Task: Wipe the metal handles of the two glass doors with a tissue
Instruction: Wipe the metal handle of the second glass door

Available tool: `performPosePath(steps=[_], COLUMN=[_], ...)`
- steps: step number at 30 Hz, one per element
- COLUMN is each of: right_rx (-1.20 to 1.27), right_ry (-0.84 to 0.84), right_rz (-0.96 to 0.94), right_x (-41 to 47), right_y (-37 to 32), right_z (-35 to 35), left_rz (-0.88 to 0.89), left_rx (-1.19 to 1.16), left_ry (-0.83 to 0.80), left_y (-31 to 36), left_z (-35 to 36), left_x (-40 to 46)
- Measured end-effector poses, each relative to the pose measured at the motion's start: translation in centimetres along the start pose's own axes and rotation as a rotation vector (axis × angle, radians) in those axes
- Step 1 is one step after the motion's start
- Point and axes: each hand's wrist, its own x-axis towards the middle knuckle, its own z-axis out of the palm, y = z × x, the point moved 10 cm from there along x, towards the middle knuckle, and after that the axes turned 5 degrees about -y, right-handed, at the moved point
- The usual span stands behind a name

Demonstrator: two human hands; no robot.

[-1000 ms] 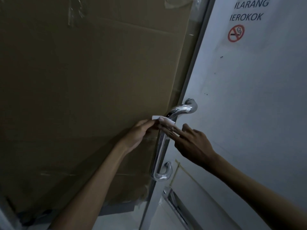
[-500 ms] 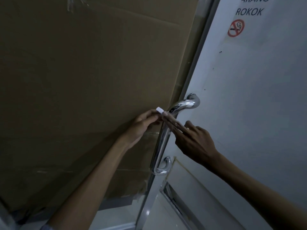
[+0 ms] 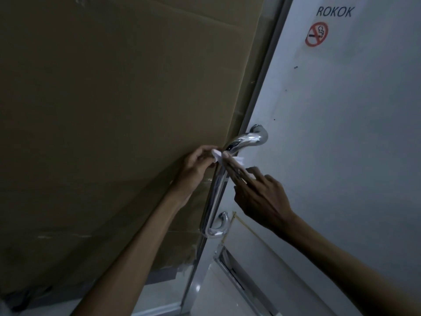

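Near the middle of the frame, a white tissue (image 3: 217, 156) is pinched by the curled fingers of the left hand (image 3: 197, 166) against the upper part of the metal handle (image 3: 216, 190). From the right, the tissue's other end is pressed to the bar by the straight, extended fingers of the right hand (image 3: 257, 192). The chrome handle is seen running down towards the lower centre, mounted on the white-covered glass door (image 3: 341, 133). A no-smoking sign (image 3: 316, 34) is fixed at upper right. Brown cardboard (image 3: 114, 99) fills the left half, behind the neighbouring pane.
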Motion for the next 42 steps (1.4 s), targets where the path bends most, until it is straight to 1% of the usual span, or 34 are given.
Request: performPosePath(steps=[3,6,10,11,12,14,15,16,17,18,20,23,25,27,29,33,35,37,39,41,42], right_rx=[-0.021,0.030,0.096,0.125,0.164,0.224,0.254,0.301,0.373,0.472,0.722,1.068,1.340,1.592,1.730,1.938,1.948,1.861,1.596,1.247,1.109], right_ry=[0.029,0.088,0.120,0.156,0.228,0.429,0.509,0.547,0.535,0.473,0.282,0.076,0.005,-0.070,-0.139,-0.180,-0.182,-0.160,-0.035,0.095,0.128], right_rz=[0.042,0.004,-0.040,-0.035,-0.031,-0.001,0.050,0.125,0.211,0.293,0.407,0.424,0.420,0.424,0.438,0.519,0.528,0.510,0.412,0.242,0.176], right_x=[0.7,1.3,1.5,1.5,1.4,0.7,0.3,0.1,0.3,0.7,1.9,2.9,3.1,3.0,2.9,2.8,2.8,2.9,3.2,3.3,3.3], right_y=[0.5,0.2,0.2,0.5,0.7,1.5,2.2,3.0,3.9,4.6,5.3,4.4,3.6,2.8,2.2,2.0,1.9,1.8,2.4,2.3,1.9], right_z=[-0.8,-1.5,-2.4,-3.1,-4.5,-7.7,-9.1,-10.2,-10.5,-10.2,-8.5,-6.6,-5.9,-5.1,-4.7,-3.3,-2.9,-3.1,-4.7,-6.7,-7.2], left_rz=[0.072,0.094,0.086,0.082,0.077,0.087,0.099,0.119,0.135,0.146,0.165,0.165,0.163,0.169,0.166,0.150,0.152,0.138,0.113,0.094,0.085], left_rx=[-0.001,0.000,0.020,0.022,0.019,0.024,0.038,0.053,0.061,0.065,0.083,0.106,0.111,0.109,0.113,0.129,0.134,0.132,0.136,0.156,0.158], left_ry=[-0.001,-0.025,0.027,0.039,0.046,0.032,0.012,-0.022,-0.056,-0.089,-0.152,-0.217,-0.238,-0.216,-0.193,-0.156,-0.145,-0.138,-0.136,-0.144,-0.149], left_y=[1.1,1.9,2.4,2.5,2.7,3.4,3.9,4.6,5.3,5.9,7.0,8.1,8.4,8.6,8.4,7.8,7.4,7.0,6.7,6.4,6.3], left_z=[0.2,0.8,0.1,-0.2,-0.4,-0.6,-0.7,-0.5,-0.3,-0.1,0.5,1.4,1.9,1.8,1.6,1.0,0.8,0.6,0.3,0.0,0.0], left_x=[-0.7,-0.6,0.2,0.4,0.4,0.4,0.4,0.3,0.1,-0.1,-0.6,-1.4,-1.8,-2.0,-2.0,-2.1,-2.2,-2.2,-2.1,-2.0,-2.0])
